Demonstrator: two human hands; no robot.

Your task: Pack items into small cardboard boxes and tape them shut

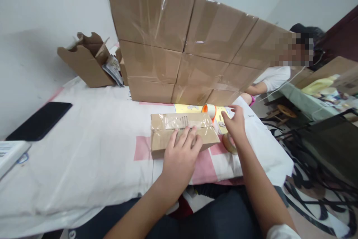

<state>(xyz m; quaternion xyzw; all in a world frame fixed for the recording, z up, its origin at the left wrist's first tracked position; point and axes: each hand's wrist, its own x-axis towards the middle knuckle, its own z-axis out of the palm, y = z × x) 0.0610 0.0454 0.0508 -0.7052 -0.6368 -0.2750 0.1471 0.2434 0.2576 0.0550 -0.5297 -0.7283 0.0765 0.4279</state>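
A small cardboard box (165, 134) lies on the cloth-covered table in front of me, with clear tape across its top. My left hand (181, 149) rests on the box, its fingers spread over the top and front edge. Beyond the box's right end, my right hand (234, 121) is raised with thumb and fingers apart and nothing between them. Below that hand sits a roll of brown packing tape (229, 144), partly covered by the wrist. Behind the box stands a white roll with an orange rim (209, 111), on a yellow printed patch.
A wall of stacked, taped cardboard boxes (179, 45) rises behind the work area. At the left are an open cardboard holder (89, 63), a black phone (40, 121) and a white box (12, 155). Another person (275, 76) sits beyond the stack at the right.
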